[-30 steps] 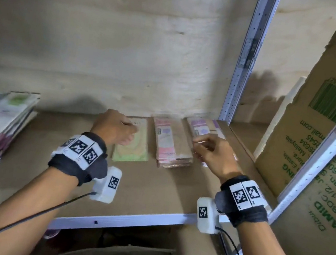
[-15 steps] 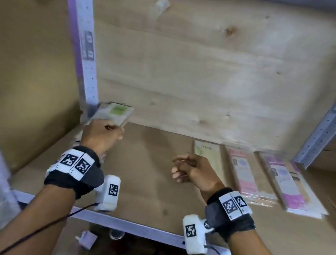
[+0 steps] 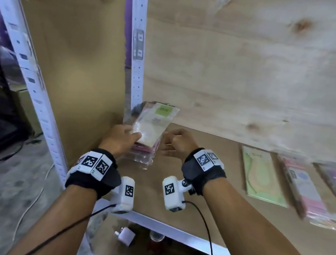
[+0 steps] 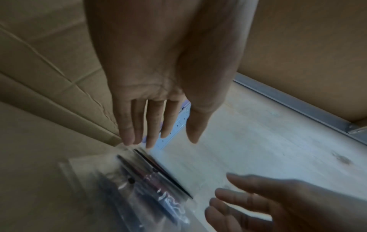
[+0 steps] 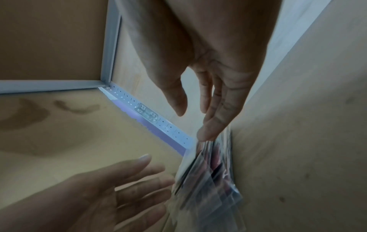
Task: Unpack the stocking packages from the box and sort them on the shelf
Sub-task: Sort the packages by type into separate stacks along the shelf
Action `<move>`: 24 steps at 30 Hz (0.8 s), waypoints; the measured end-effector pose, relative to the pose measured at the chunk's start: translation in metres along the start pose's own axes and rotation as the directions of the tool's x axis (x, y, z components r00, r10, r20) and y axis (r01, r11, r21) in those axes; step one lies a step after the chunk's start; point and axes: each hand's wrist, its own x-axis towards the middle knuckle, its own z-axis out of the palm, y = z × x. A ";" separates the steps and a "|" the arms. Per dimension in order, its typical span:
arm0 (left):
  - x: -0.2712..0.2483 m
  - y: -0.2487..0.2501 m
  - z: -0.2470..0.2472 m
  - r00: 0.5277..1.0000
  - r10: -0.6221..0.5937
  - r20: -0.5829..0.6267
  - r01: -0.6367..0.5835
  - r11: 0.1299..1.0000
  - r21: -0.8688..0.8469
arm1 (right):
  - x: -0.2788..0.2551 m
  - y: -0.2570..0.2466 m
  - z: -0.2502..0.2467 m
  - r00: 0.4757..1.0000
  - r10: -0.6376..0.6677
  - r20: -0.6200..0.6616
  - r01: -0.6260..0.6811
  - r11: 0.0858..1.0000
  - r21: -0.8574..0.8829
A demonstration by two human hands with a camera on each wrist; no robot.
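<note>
- Shelf (image 3: 206,200): three sorted rows of packages (image 3: 264,181) lie flat at its right, presumably kept apart by colour.
- Unsorted stack (image 3: 150,133): sits in the back-left corner against the post (image 3: 139,55), likely parked there for sorting.
- Left hand (image 3: 119,139), right hand (image 3: 176,143): flank the stack, fingers straight, holding nothing; right fingertips (image 5: 206,133) touch the stack's edge.
- Wrist views show the spread fingers; the head view hides them.
</note>
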 end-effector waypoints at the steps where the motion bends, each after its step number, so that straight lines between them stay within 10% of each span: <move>1: -0.001 -0.001 0.001 1.000 0.006 0.003 -0.006 1.000 -0.025 | 0.002 0.000 0.004 1.000 0.003 -0.004 -0.003 1.000 -0.009; 24: -0.014 0.010 0.017 0.999 0.035 -0.008 -0.035 0.997 0.062 | 0.006 0.030 -0.024 0.997 0.067 -0.045 -0.070 0.994 -0.079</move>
